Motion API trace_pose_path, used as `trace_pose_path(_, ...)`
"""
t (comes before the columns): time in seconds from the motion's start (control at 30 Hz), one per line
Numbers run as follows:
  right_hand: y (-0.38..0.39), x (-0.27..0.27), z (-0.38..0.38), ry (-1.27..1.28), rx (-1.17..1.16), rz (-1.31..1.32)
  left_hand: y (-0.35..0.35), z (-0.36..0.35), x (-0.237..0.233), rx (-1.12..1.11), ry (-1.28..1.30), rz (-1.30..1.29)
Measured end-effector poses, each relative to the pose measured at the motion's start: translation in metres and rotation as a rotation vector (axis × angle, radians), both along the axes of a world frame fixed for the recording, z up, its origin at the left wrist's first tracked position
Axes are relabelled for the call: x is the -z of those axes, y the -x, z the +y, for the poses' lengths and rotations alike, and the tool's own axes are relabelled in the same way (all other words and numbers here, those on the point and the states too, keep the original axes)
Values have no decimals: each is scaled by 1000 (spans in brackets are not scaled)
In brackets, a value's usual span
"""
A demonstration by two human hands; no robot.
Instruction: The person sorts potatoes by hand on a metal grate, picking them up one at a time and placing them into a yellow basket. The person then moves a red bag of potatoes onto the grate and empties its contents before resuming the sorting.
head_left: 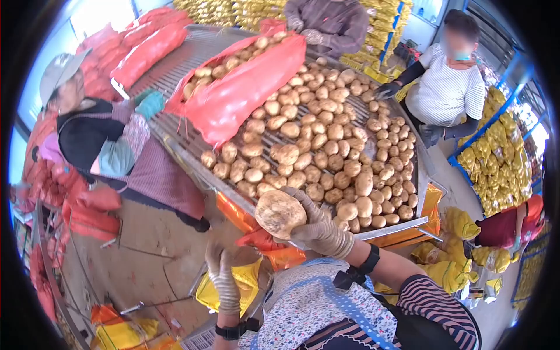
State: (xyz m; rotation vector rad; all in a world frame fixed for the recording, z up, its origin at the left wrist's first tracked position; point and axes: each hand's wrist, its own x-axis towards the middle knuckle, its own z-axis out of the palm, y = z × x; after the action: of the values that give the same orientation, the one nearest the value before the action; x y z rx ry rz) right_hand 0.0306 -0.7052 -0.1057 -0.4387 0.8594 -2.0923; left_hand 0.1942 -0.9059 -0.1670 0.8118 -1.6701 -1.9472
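A large, dirt-marked potato (280,213) is gripped in my right hand (321,230), which wears a beige glove. I hold it above the near edge of the metal sorting table (389,231). My left hand (221,279), also gloved, is lower and to the left, its fingers stretched upward and nothing in them. Below and beside that hand is an open yellow mesh bag (248,286). Loose potatoes (335,149) of mixed sizes cover much of the slatted table. A red mesh sack (239,90) lies across them with its side open, potatoes showing inside.
Co-workers stand around the table: a person at left (111,134), one at the far side (335,26), another at right (449,81). Red sacks (93,210) are piled at left. Yellow filled bags (496,157) stand stacked at right. Orange bags (280,251) hang under the table's near edge.
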Motion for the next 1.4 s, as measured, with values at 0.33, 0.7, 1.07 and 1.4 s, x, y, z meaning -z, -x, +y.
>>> trace_pose_path(0.33, 28, -61, 92, 181, 438, 23, 197, 135, -156, 602, 616, 504)
trace_pose_path(0.7, 50, -48, 163, 344, 567, -159, 247, 203, -147, 924, 266, 442)
trace_pose_path(1.07, 66, -21, 181, 454, 498, -206, 270, 219, -146, 1010, 363, 306)
trace_pose_path(1.4, 59, -17, 188, 286, 486, -111, 289, 235, -135, 854, 555, 358)
